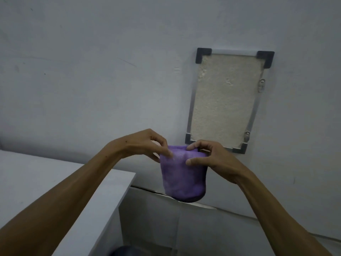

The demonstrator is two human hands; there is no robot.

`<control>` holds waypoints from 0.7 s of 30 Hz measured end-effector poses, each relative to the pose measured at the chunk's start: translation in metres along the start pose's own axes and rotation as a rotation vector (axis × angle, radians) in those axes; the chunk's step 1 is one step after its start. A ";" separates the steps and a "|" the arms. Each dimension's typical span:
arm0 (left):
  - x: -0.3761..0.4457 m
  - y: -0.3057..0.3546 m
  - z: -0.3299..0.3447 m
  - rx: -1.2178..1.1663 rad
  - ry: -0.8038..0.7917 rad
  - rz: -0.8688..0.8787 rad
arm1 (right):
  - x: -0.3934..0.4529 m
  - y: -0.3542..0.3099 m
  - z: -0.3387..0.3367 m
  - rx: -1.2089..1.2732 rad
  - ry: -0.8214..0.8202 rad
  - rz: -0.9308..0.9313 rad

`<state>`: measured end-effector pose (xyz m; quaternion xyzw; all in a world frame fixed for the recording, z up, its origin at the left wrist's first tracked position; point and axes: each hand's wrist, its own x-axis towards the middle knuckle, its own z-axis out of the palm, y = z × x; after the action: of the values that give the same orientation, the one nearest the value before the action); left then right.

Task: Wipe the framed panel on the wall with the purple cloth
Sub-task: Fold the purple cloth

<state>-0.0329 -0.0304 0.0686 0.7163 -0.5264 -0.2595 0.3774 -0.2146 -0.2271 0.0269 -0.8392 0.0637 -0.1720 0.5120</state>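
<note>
The framed panel (225, 100) hangs on the grey wall at upper right, a rough beige sheet in a thin metal frame with dark corner brackets. Just below its lower left corner I hold the purple cloth (182, 176), folded over and hanging down. My left hand (147, 145) pinches the cloth's top left edge. My right hand (212, 157) grips its top right edge, thumb in front, and covers a bit of the panel's bottom edge. Both forearms reach up from the bottom of the view.
A white table (55, 182) stands at lower left, its corner close under my left arm. A cracked seam (147, 190) runs along the wall behind the cloth. A dark rounded object (123, 251) shows at the bottom edge.
</note>
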 end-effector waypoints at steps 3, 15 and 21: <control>-0.010 -0.011 -0.007 -0.090 0.036 0.038 | 0.006 -0.003 0.004 0.025 -0.048 -0.048; -0.028 -0.047 -0.001 -0.430 0.526 -0.114 | 0.045 -0.013 0.059 0.379 0.072 0.047; -0.034 -0.083 -0.008 -0.122 0.606 -0.331 | 0.066 -0.006 0.105 0.603 0.025 0.307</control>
<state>0.0087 0.0178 0.0049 0.8126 -0.2507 -0.1239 0.5113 -0.1164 -0.1555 0.0031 -0.6285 0.1418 -0.1144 0.7562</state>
